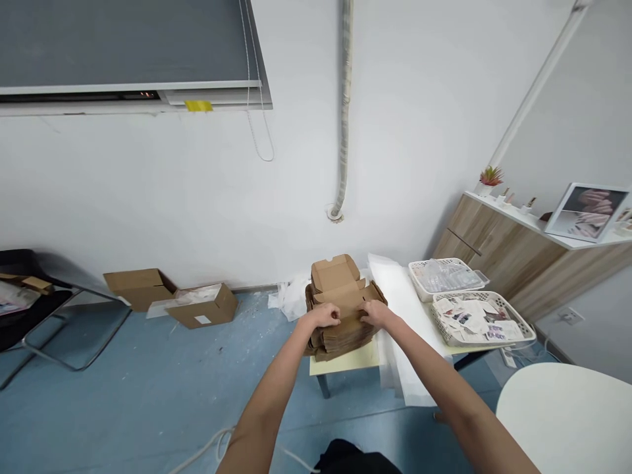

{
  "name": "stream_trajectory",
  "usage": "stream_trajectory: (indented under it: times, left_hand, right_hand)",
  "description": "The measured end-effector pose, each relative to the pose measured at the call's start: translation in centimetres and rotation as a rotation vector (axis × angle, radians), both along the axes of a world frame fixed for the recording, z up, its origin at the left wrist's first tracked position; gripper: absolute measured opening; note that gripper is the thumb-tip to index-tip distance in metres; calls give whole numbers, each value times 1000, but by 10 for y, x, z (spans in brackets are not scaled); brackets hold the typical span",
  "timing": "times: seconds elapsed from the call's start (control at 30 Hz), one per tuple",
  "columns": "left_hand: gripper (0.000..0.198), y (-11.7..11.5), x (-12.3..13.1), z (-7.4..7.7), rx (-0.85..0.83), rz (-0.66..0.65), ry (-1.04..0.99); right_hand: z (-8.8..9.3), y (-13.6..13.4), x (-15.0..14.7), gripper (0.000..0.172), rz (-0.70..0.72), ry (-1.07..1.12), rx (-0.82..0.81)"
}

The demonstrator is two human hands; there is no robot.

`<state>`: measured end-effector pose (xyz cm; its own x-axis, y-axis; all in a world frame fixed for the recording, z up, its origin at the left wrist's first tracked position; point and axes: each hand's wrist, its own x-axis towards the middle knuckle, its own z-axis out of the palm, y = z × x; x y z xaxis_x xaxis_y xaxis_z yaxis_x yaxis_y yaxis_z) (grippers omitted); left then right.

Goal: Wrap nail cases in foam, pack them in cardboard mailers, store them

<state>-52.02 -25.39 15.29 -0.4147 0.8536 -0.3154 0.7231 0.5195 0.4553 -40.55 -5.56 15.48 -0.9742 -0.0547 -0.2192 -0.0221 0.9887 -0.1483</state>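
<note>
Center frame, my left hand (323, 315) and right hand (376, 313) lie spread on stacked brown cardboard boxes (345, 332), pressing down, apparently to steady them on the pale yellow desk (345, 361).

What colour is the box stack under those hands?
Brown cardboard box stack, best seen in the head view.

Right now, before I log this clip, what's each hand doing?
Left hand: curled on the stacked kraft cardboard boxes, grip unclear.
Right hand: curled on them too, grip unclear.
</note>
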Motion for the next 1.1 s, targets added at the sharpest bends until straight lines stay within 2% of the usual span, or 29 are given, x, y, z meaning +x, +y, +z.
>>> stream_trajectory:
  times: [0.13, 0.23, 0.33, 0.43, 0.57, 0.7, 0.83, 0.9, 0.97, 1.1]
  left_hand:
    - [11, 4, 13, 4, 19, 8, 88]
    - [15, 3, 18, 18, 50, 12, 152]
    - [22, 1, 17, 44, 105, 23, 207]
    - [25, 4, 20, 75, 235, 53, 275]
    - [36, 27, 44, 111, 421, -15, 322]
    - [45, 78, 94, 134, 575, -160, 349]
    - [50, 143, 167, 140, 659, -398, 284]
    - [49, 175, 210, 134, 697, -505, 246]
    - [49, 204, 257, 122, 739, -604, 209]
    - [49, 249, 358, 82, 802, -794, 123]
  right_hand:
    - [7, -8, -3, 21, 65, 52, 120]
    - [15, -9, 0, 21, 54, 100, 145]
    - [33, -4, 5, 21, 37, 241, 154]
    - [58, 7, 15, 19, 64, 447, 162]
    - [94, 34, 54, 24, 11, 683, 156]
    - [119, 69, 132, 30, -120, 804, 220]
    - [126, 100, 238, 30, -299, 788, 315]
    - [124, 111, 296, 30, -399, 766, 346]
    - [117, 117, 356, 32, -503, 747, 375]
    - [87, 117, 476, 34, -688, 688, 398]
